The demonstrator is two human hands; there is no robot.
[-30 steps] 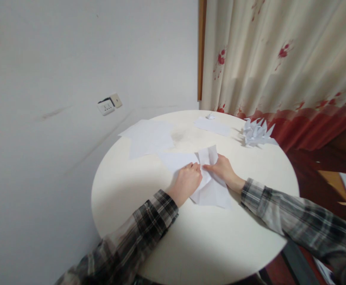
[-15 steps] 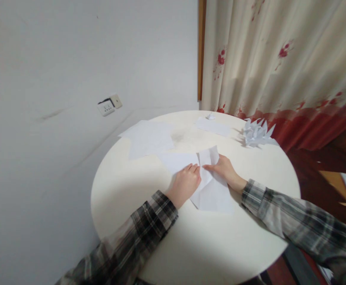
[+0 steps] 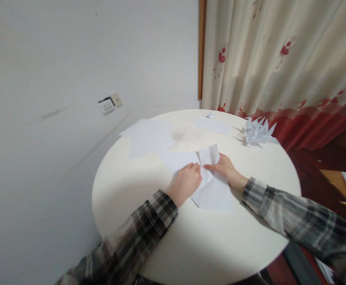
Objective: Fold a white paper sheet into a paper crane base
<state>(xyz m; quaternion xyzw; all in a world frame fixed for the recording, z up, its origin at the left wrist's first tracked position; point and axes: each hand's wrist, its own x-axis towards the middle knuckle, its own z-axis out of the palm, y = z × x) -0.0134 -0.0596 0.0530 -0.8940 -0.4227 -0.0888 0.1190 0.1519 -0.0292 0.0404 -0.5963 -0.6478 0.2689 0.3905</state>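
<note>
A white sheet of paper [image 3: 216, 194] with creases lies in front of me, its far part standing up in a fold. My left hand [image 3: 188, 180] is closed at the sheet's left side, fingertips curled at the crease. On the other side, my right hand [image 3: 224, 167] pinches the raised part, thumb on the near face and fingers behind it. Both hands' fingertips are close together near the sheet's middle. Another white sheet [image 3: 175, 160] lies flat under and beyond my left hand.
The round white table [image 3: 125, 190] stands against the wall. Loose white sheets [image 3: 149, 136] lie at the far left. A small folded paper piece [image 3: 211, 115] sits near a flat sheet [image 3: 213, 125] at the back. Several pointed folded paper figures [image 3: 257, 130] cluster at the far right edge.
The hands and the creased sheet keep almost the same pose. The whole view has shifted very slightly.
</note>
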